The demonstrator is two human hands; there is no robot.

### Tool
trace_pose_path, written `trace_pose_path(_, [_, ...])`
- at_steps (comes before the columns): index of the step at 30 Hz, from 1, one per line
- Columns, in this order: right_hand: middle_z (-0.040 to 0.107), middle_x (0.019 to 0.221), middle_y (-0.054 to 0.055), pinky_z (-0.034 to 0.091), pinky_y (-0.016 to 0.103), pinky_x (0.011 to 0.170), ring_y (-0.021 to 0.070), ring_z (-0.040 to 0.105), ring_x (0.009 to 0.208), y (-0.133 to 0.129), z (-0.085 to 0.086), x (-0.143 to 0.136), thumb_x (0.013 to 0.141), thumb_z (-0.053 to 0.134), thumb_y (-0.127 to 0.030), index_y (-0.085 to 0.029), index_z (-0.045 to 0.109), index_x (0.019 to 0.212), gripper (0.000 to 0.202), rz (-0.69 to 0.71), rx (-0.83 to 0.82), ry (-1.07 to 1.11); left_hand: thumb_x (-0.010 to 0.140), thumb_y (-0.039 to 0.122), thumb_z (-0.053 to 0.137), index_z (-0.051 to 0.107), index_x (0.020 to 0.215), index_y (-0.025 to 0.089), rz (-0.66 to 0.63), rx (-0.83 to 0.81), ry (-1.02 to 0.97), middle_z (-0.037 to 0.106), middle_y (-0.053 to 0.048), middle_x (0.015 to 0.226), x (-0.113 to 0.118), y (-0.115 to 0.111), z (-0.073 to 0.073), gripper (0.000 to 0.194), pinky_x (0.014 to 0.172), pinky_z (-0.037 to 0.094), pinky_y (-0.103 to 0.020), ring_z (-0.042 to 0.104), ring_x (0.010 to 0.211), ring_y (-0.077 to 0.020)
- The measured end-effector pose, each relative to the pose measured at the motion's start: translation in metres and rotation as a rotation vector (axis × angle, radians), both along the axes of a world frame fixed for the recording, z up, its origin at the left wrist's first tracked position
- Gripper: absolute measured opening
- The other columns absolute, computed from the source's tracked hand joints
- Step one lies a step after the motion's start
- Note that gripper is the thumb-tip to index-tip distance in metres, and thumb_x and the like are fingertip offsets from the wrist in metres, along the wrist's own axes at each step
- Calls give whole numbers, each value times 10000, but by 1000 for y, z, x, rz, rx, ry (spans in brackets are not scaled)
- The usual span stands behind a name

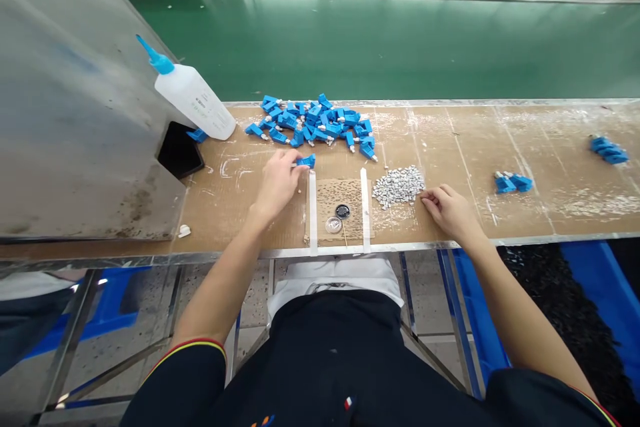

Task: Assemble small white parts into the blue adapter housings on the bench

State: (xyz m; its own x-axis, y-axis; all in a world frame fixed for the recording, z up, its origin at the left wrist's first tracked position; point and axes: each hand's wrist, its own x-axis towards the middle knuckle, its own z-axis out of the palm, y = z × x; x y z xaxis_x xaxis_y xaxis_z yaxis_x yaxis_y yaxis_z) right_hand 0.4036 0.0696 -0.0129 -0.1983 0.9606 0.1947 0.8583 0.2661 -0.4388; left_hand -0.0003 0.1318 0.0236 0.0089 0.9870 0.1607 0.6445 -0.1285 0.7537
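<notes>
My left hand [279, 180] pinches a small blue plastic part [306, 161] just above a taped cardboard pad [327, 190]. Behind it lies a loose heap of similar blue parts [313, 121] with white tips. My right hand [453, 212] rests on the bench at the right edge of a pile of tiny grey-white pieces [397, 185]. Its thumb and fingertips are pressed together; whether a piece sits between them is too small to tell. On the pad are a small round black dish [343, 211], a clear round dish [333, 225] and a thin stick [345, 233].
A white squeeze bottle [197, 101] with a blue nozzle stands tilted by a metal housing [75, 93], near a dark phone-like slab [181, 150]. More blue parts [513, 182] lie to the right, others [609, 150] farther off. A green belt [400, 47] runs behind the bench.
</notes>
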Motion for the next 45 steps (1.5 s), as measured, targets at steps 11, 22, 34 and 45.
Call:
trace_pose_path(11, [710,913,76,589,400,760,223,666,769,7,10,-2,843,557,-206,-221,652,971,160,75,-97,99,689,378,916,709,910,197,80,-178,-859,720,0,831,-4,-82,-14,353,746,593,-267,693,741,-134])
trace_pose_path(22, [672,765,56,531,368,681,222,622,673,16,21,2,886,583,-332,-246,625,804,125,96,-195,-43,693,451,956,641,1125,228,-60,-344,-1163,737,5,880,7,-103,-28,580,621,609,-243,749,662,-145])
trace_pose_path(34, [670,891,102,530,451,815,291,632,851,-21,10,-3,1034,447,-316,-267,622,862,250,187,105,-214,732,491,921,682,1210,199,-17,-395,-1249,812,-111,1089,9,-108,-32,609,757,614,-268,783,821,-166])
trace_pose_path(45, [667,851,88,561,410,736,246,637,739,-35,-1,-28,924,555,-339,-238,586,904,107,-242,41,42,839,603,787,769,1075,194,-156,-251,-1031,536,36,647,7,-116,-39,473,440,344,-203,406,487,-61])
